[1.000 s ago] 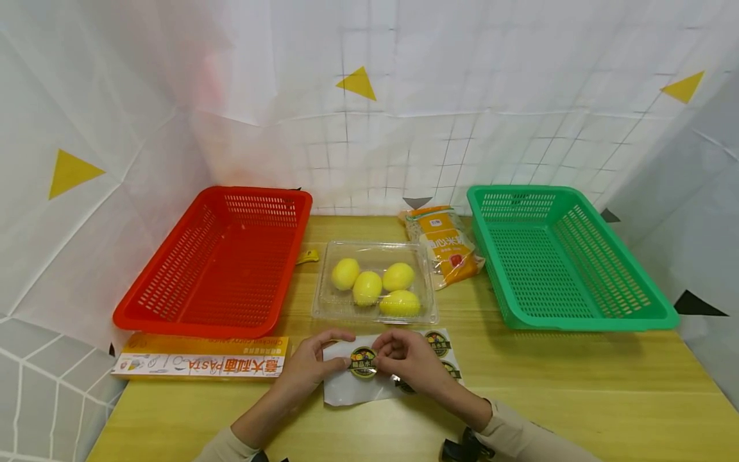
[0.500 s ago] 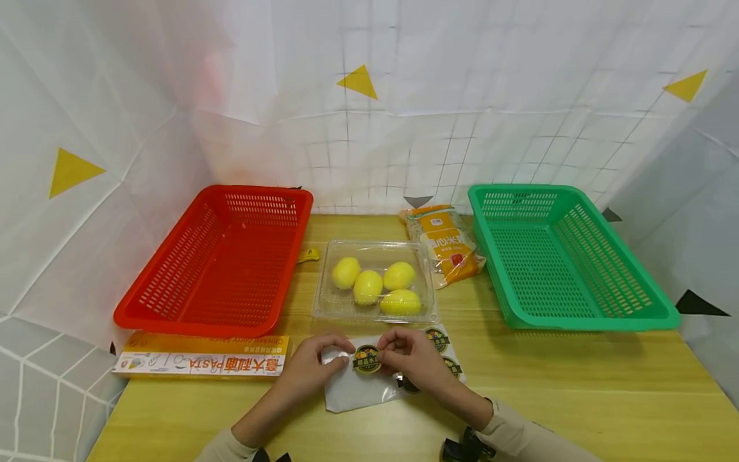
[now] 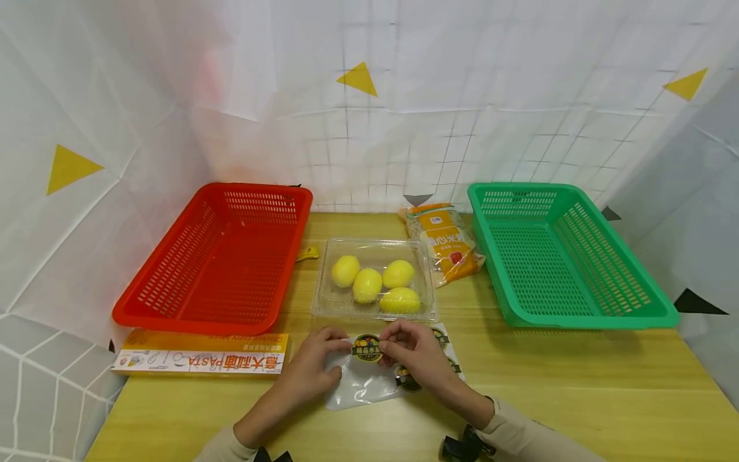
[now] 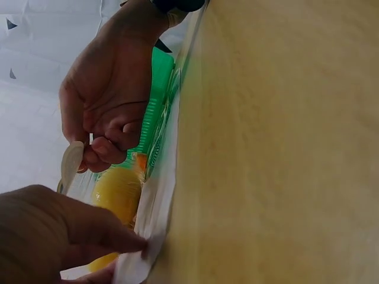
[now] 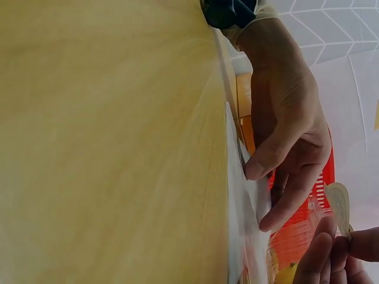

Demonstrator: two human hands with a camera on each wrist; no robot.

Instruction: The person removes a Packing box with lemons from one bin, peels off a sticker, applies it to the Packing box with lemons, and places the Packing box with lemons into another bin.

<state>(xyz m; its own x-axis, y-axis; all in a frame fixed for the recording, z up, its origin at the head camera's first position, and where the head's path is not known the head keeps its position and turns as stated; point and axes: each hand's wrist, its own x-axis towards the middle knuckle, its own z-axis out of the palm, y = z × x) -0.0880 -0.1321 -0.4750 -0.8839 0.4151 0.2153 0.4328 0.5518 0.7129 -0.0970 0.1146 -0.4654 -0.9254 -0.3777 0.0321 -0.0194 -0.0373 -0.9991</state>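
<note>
My right hand (image 3: 418,359) pinches a round black-and-gold fruit-label sticker (image 3: 367,347) between thumb and fingers. In the left wrist view the sticker (image 4: 72,164) stands up off its backing, slightly curved. Beneath it lies a white sticker sheet (image 3: 358,391) with several more such labels, partly hidden by the right hand. My left hand (image 3: 314,362) rests at the sheet's left edge, thumb touching the sheet, fingers loosely bent and gripping nothing visible. Just beyond the sheet sits a clear plastic box (image 3: 324,308) holding several yellow lemons (image 3: 367,286).
A red basket (image 3: 193,324) stands at the left, with a pasta box (image 3: 202,360) in front of it. A green basket (image 3: 594,321) is at the right. An orange food bag (image 3: 444,240) leans beside it. A small yellow item (image 3: 308,254) lies by the red basket.
The sticker has risen slightly and tilted up in my right hand. My left thumb has moved from beside the sticker down to the sheet's left part.
</note>
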